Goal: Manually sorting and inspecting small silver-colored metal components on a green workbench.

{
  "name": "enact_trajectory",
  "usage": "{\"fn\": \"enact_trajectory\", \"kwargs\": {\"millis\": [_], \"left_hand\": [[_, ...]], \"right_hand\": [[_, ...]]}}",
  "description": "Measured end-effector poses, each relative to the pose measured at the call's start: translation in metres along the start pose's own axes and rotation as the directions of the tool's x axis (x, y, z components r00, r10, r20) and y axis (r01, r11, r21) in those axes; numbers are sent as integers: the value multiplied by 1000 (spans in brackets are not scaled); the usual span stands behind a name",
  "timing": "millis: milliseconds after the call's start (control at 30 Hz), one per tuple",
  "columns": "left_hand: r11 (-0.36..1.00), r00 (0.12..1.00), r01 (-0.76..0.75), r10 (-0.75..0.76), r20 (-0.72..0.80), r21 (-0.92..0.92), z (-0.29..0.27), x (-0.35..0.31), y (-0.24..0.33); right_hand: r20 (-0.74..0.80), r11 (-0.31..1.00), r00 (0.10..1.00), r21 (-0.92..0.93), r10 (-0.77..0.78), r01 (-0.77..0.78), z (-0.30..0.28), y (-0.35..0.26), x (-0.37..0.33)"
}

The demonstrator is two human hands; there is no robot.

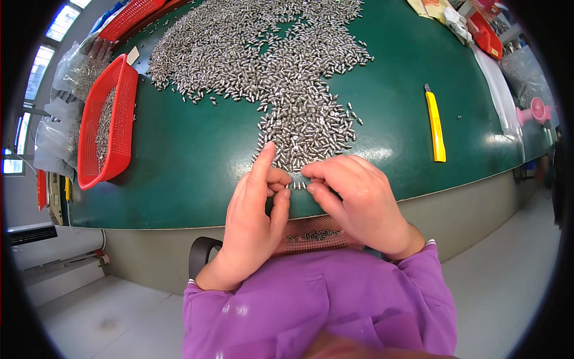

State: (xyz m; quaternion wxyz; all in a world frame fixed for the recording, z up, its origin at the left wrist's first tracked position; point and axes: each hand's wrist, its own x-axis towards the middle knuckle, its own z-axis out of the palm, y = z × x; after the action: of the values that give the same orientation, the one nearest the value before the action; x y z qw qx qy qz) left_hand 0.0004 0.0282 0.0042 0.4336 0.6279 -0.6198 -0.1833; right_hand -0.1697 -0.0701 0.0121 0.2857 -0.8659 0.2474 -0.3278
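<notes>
Lining up a short row of small metal parts [298, 185] looked like the step in hand; the row lay at the near edge of the surface [388, 113], just short of the main pile [302, 128]. Left hand [254, 200] sat at the row's left end: index finger out straight, thumb and curled fingers close together, couldn't tell if they pinched a part. Right hand [359, 194] was at the other end, thumb and index fingertips slightly apart. My read: next move called for squaring the row from both ends, then a light, even pinch to lift it without popping a part out. Below the near edge, a mesh basket [311, 225] held more parts; likely drop-off, not certain. Red basket [127, 119] with parts stood by the left edge, yellow cutter [436, 125] lay toward the right edge.
</notes>
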Motion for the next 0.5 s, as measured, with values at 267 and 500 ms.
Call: {"fn": "enact_trajectory", "kwargs": {"millis": [267,500], "left_hand": [[997,997,75,-75,18,-5,1,5,5],[997,997,76,-76,31,-4,1,6,4]], "right_hand": [[1,999,1000,-47,-27,27,6,-2,1],[-4,999,1000,-44,-15,15,9,-4,4]]}}
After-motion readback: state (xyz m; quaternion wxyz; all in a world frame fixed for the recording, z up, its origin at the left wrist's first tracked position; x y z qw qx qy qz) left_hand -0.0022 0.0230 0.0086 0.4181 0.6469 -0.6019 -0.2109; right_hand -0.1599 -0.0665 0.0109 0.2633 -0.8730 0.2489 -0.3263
